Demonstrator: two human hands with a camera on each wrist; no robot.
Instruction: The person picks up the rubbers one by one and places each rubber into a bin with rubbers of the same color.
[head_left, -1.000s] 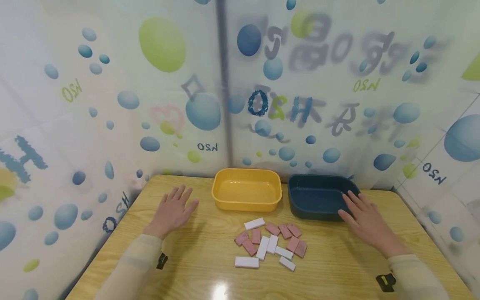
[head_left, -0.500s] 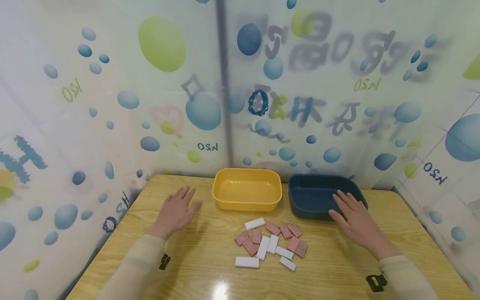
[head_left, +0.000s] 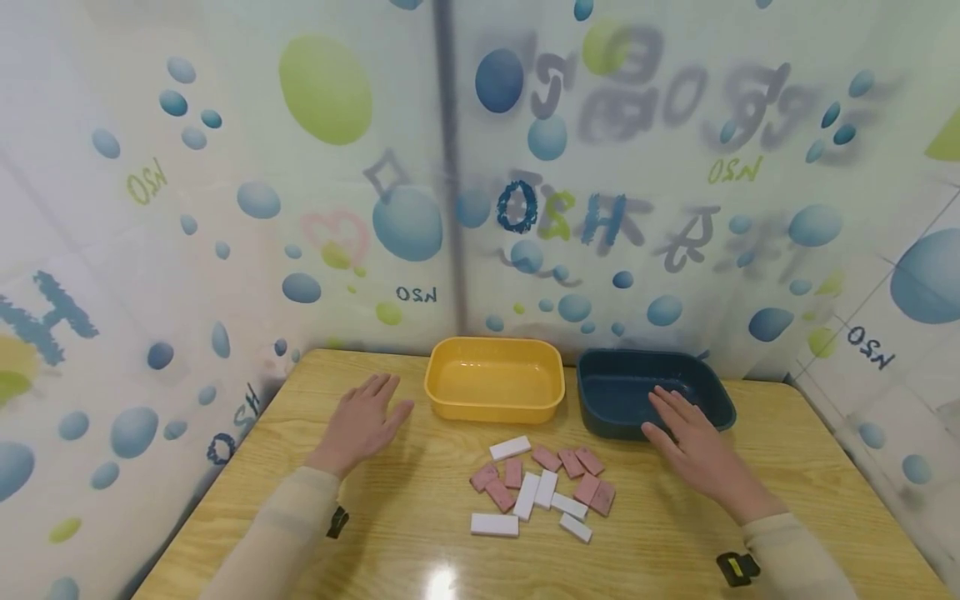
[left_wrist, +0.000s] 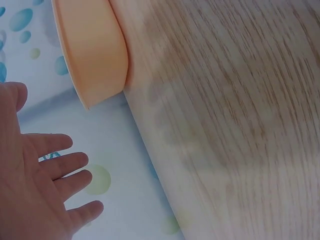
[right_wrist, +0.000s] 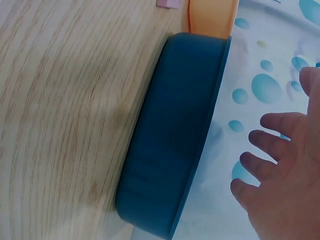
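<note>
My left hand [head_left: 360, 429] hovers over the table left of the yellow tray [head_left: 495, 412], its fingers straight and holding nothing. My right hand [head_left: 699, 457] is held over the front right of the dark blue tray [head_left: 637, 427], overlapping its rim in the head view; its fingers are extended with nothing in them. Between the hands lies a loose group of small flat blocks, among them a white block [head_left: 494, 525] and a pink block [head_left: 546, 457]. In the right wrist view the blue tray [right_wrist: 167, 130] stands apart from the spread fingers [right_wrist: 272, 145].
The wooden table [head_left: 420, 500] backs onto a patterned curtain [head_left: 360, 208] with blue and green spots. Both trays stand side by side along the far edge, with no blocks visible inside. A black wrist strap piece [head_left: 738, 568] hangs below the right sleeve.
Both hands have drifted inward: the left one to the right, the right one to the left and slightly nearer. Trays and blocks have stayed in place.
</note>
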